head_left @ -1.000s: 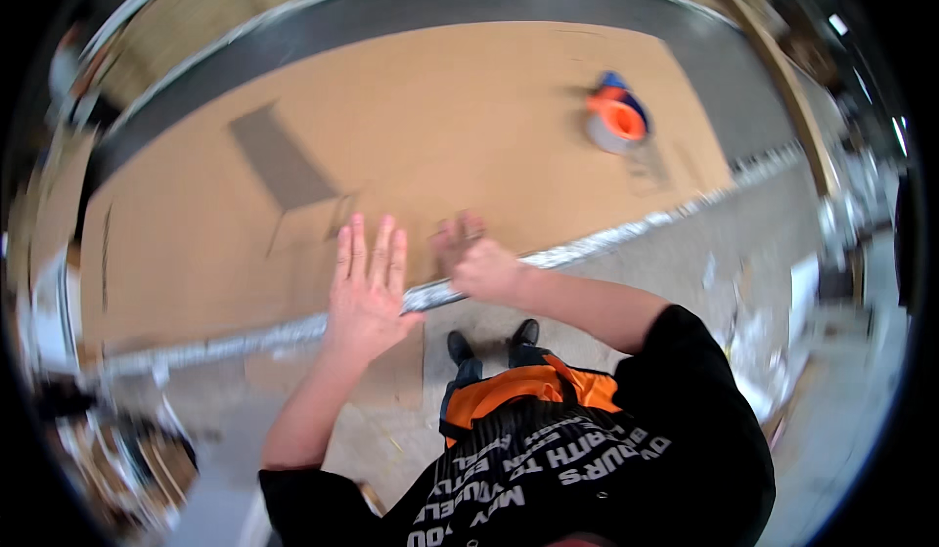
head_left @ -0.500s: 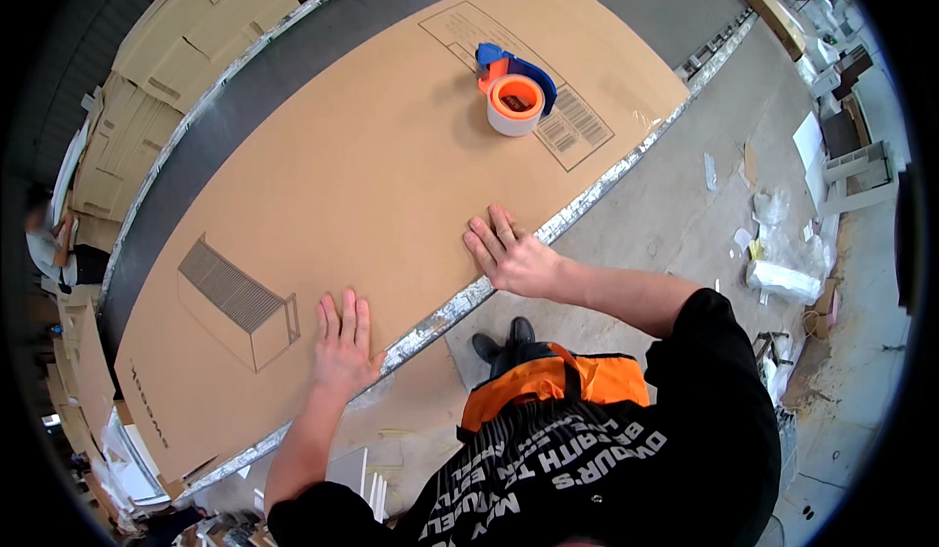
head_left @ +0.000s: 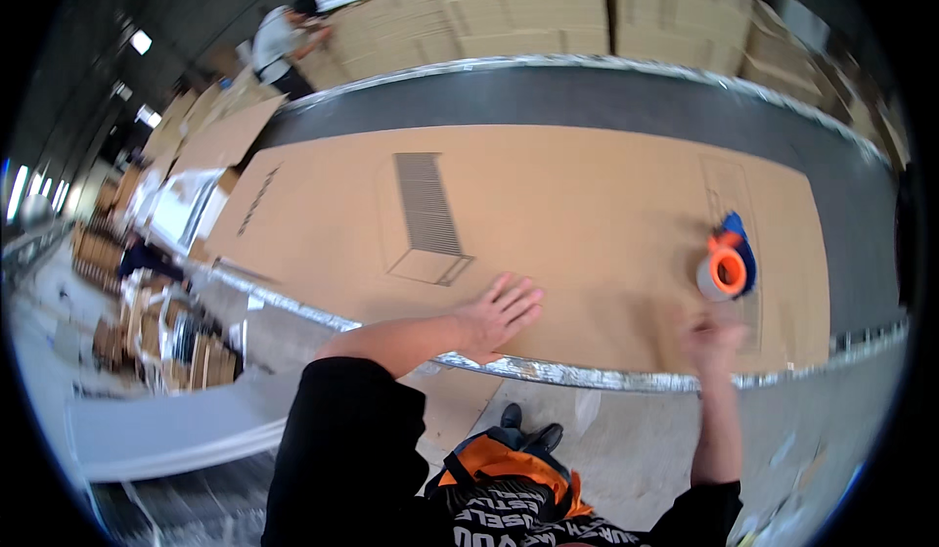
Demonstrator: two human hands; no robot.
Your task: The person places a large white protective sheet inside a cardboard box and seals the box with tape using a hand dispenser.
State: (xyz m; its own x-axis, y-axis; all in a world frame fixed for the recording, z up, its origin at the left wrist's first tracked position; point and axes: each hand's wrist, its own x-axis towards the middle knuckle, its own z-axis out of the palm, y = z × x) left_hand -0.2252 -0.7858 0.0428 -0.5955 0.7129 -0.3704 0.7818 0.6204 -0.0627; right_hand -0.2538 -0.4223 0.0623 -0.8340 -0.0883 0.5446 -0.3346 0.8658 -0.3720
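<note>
A large flat cardboard box [head_left: 577,234] lies lengthwise before me, with a striped drawing on its top. My left hand [head_left: 501,320] rests flat on it near the front edge, fingers spread, holding nothing. A blue and orange tape dispenser [head_left: 726,244] with a roll of clear tape lies on the box's right part, over a printed label. Just in front of the dispenser is my right hand [head_left: 714,340], raised above the box near its front edge. Motion smears its fingers, so their hold cannot be made out.
Beneath the box runs a dark conveyor belt [head_left: 587,95] with a metal front rail [head_left: 577,375]. Stacked cartons [head_left: 528,14] stand along the far side. A person [head_left: 284,46] is at the far left. Cartons and scraps [head_left: 201,351] lie on the floor at left.
The view has swung left. My right hand has left its flat rest at the box's front edge and moved right, close to the tape dispenser. The left hand still lies on the box.
</note>
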